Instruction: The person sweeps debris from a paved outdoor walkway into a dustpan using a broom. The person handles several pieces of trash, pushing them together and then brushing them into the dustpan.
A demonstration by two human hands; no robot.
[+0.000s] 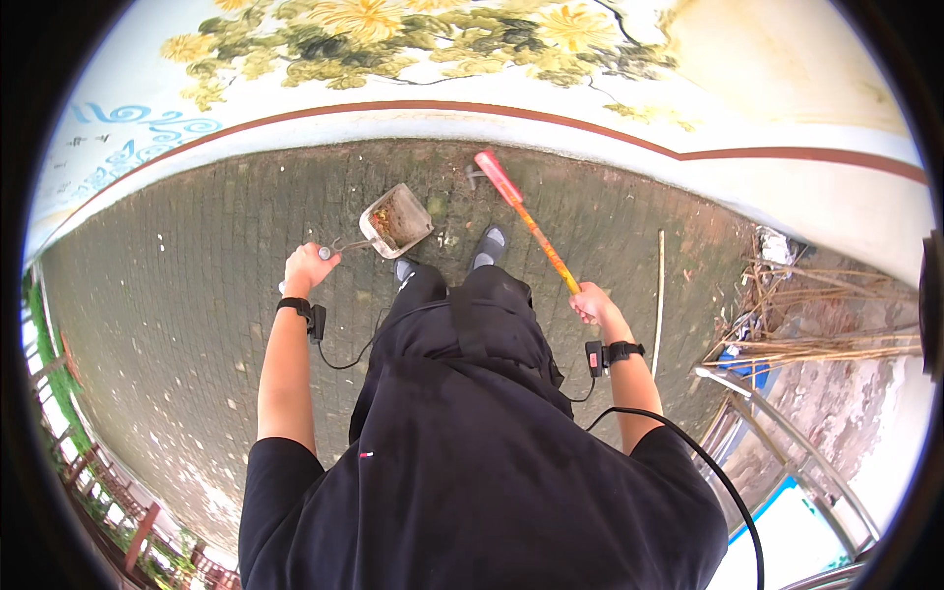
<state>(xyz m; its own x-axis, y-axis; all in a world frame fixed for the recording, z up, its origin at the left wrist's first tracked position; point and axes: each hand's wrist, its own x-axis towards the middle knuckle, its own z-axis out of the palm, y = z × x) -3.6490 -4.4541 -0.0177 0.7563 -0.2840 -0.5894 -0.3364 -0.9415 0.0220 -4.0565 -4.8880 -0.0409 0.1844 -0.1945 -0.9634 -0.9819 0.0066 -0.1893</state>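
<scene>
My left hand is closed around the handle of a long-handled dustpan. The pan lies in front of my feet, its bowl facing up, with a little reddish and yellowish debris in it. In my right hand is the yellow-orange stick of a broom. Its pinkish-red head points away from me toward the wall, to the right of the dustpan and apart from it. A small grey object lies beside the broom head; what it is cannot be made out.
Mossy brick paving runs up to a white wall painted with yellow flowers and a brown stripe. On the right lie a pale pole, a pile of dry sticks and metal tube rails. A wooden fence stands at lower left.
</scene>
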